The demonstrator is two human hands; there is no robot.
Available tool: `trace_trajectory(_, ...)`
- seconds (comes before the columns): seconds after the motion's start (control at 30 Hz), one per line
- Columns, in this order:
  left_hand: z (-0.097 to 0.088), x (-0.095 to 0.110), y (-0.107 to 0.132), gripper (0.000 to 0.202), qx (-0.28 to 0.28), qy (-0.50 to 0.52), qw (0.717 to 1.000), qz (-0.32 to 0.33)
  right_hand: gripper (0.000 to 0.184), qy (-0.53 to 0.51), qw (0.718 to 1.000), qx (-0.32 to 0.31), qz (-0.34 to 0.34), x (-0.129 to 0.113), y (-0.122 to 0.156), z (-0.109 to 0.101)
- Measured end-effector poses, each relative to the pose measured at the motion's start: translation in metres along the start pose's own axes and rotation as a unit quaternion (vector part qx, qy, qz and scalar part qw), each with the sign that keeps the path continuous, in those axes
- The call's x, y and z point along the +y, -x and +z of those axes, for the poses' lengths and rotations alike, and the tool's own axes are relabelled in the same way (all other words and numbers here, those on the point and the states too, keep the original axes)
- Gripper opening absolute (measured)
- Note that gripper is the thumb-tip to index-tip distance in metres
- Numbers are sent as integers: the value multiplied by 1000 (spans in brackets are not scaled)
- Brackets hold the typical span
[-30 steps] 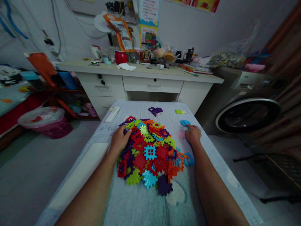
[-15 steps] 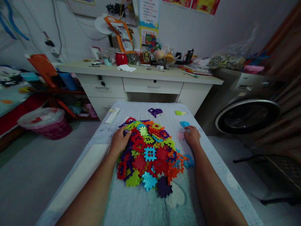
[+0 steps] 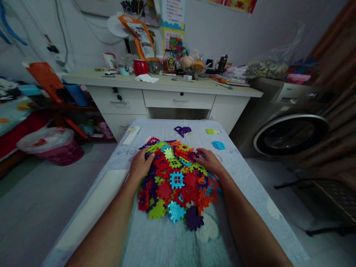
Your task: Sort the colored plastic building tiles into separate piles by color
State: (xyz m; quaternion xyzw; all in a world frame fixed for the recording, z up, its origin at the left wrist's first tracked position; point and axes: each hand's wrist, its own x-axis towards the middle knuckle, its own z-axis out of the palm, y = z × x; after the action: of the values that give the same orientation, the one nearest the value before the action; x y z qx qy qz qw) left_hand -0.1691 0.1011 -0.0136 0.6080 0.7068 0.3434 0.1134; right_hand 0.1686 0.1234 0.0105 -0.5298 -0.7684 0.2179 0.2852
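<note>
A heap of plastic interlocking tiles (image 3: 164,190) in red, purple, orange, lime green and blue lies on the cloth-covered table (image 3: 164,244). My left hand (image 3: 139,164) rests against the heap's upper left edge, thumb apart from the fingers, gripping nothing that I can see; its fingertips are partly hidden among the tiles. At the upper right edge is my right hand (image 3: 210,161), open, with fingers spread over the tiles. Beyond it, apart from the heap, lie a blue tile (image 3: 218,145), a lime green tile (image 3: 210,131) and some purple tiles (image 3: 182,130).
A long white box (image 3: 131,136) lies near the table's far left corner. Behind the table stands a white desk (image 3: 178,87) crowded with jars, a red pot (image 3: 141,67) and papers. A washing machine (image 3: 292,126) is on the right, a lined pink bin (image 3: 52,146) on the left.
My right hand has moved left from beside the lone blue tile to the heap's right edge, and its fingers have spread. The left hand stays at the heap. The view has shifted slightly.
</note>
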Motion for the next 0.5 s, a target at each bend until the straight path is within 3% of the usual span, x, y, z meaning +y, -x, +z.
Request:
trace_trajectory(0.13,0,0,0,51,0,5,1000,5,35,-18,1000,4,7,-7,-2,3)
trace_trajectory(0.27,0,-1,-1,50,1,1,1000,7,36,-113,993,27,19,-4,-4,4)
trace_trajectory(0.4,0,-1,-1,49,5,-3,1000,8,34,-219,972,36,78,2,-7,5)
trace_trajectory(0.5,0,1,0,47,10,-3,1000,10,31,-294,948,6,122,4,-13,1)
